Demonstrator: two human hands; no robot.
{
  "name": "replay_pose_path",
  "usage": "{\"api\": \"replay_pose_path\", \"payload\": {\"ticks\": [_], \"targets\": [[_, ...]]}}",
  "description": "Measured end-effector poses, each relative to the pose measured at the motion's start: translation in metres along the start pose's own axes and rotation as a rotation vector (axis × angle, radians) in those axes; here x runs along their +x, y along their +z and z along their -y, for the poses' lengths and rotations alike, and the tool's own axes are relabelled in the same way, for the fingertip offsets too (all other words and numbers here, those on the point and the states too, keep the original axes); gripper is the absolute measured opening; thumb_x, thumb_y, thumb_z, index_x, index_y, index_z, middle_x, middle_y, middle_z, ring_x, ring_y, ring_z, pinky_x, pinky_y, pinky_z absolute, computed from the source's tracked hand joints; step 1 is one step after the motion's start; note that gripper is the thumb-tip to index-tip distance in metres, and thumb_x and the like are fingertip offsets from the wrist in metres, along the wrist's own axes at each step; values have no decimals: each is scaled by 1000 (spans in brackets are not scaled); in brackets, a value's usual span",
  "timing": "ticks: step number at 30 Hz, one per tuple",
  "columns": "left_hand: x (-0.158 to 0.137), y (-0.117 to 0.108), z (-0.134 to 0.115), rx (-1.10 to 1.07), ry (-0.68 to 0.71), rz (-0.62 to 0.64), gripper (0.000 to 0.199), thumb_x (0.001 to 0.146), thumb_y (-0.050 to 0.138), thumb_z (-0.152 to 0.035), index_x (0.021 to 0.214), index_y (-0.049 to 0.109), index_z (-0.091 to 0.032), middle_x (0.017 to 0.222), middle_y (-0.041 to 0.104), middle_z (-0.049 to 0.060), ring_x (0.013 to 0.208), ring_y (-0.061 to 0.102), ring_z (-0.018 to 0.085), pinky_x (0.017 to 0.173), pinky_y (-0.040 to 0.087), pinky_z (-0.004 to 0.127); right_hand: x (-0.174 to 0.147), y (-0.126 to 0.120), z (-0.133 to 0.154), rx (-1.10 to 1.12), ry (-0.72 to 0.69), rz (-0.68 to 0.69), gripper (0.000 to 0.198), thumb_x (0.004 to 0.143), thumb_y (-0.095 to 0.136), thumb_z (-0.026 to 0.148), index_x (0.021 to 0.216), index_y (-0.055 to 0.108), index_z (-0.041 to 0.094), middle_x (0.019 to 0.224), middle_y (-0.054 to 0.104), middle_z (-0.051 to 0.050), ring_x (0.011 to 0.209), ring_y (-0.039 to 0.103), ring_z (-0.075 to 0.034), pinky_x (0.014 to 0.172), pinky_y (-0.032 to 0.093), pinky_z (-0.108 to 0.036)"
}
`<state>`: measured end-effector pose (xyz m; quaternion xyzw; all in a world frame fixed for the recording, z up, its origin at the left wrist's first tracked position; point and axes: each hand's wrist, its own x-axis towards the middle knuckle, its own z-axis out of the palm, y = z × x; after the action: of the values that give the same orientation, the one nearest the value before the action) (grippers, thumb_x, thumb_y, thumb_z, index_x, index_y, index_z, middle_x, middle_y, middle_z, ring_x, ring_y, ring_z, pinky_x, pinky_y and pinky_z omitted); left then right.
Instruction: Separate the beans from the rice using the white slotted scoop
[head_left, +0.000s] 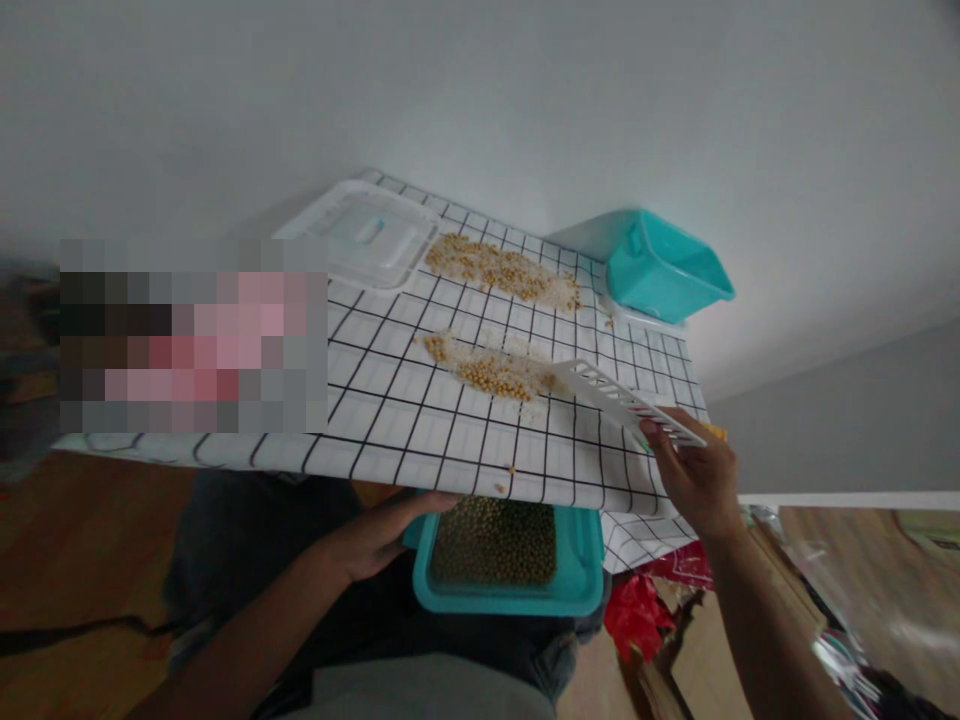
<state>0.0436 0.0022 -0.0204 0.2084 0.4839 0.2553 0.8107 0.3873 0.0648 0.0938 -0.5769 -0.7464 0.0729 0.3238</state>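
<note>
My right hand [694,475] grips one end of a white slotted plastic strip [611,395], whose far end touches a patch of yellow beans [499,380] on the black-and-white checked tablecloth [382,390]. Just below the table's front edge, my left hand [382,535] is closed on the left rim of a teal bin [510,600]. Many brownish beans [495,550] lie in that bin. A second band of yellow beans [510,275] is spread farther back. Two small bits lie close to the front edge, above the bin.
A clear plastic lid [367,235] lies at the back left. Another teal bin [660,275] stands at the back right by the wall. A blurred-out patch [195,335] covers the table's left side. Red plastic [637,615] and cardboard lie on the floor at right.
</note>
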Motion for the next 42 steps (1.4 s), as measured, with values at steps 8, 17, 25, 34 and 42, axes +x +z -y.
{"api": "replay_pose_path", "payload": {"ticks": [8,17,25,34,42], "targets": [[2,-3,1,-81,-47,40,19,77,77,-36,89,78,-22,94,82,3,100,73,24,94,53,31,-13,-7,13,60,-79,53,19,91,64,22,106,72,28,96,73,0,88,68,-16,78,51,-26],[1,-2,1,-59,-58,30,24,74,78,-40,90,77,-22,93,82,5,111,70,28,97,53,35,-17,-6,10,97,-93,45,19,90,64,20,106,73,26,97,74,-2,89,69,-18,79,53,-30],[5,-5,5,-65,-65,46,30,75,77,-39,98,77,-21,101,81,6,113,69,28,99,52,36,-35,-10,16,94,-107,90,20,90,63,19,106,72,26,96,74,-3,87,69,-19,77,56,-32],[3,-2,3,-67,-81,51,30,77,75,-40,98,76,-20,95,81,6,117,66,29,98,52,35,-48,-13,17,155,-99,65,24,88,65,15,108,73,27,102,74,-3,92,70,-21,82,56,-34],[0,2,-1,-44,-93,25,34,74,76,-41,101,75,-20,97,81,7,119,65,31,97,53,38,-55,-19,20,195,-152,126,32,88,63,11,115,71,27,103,73,-6,96,68,-23,80,56,-37]]}}
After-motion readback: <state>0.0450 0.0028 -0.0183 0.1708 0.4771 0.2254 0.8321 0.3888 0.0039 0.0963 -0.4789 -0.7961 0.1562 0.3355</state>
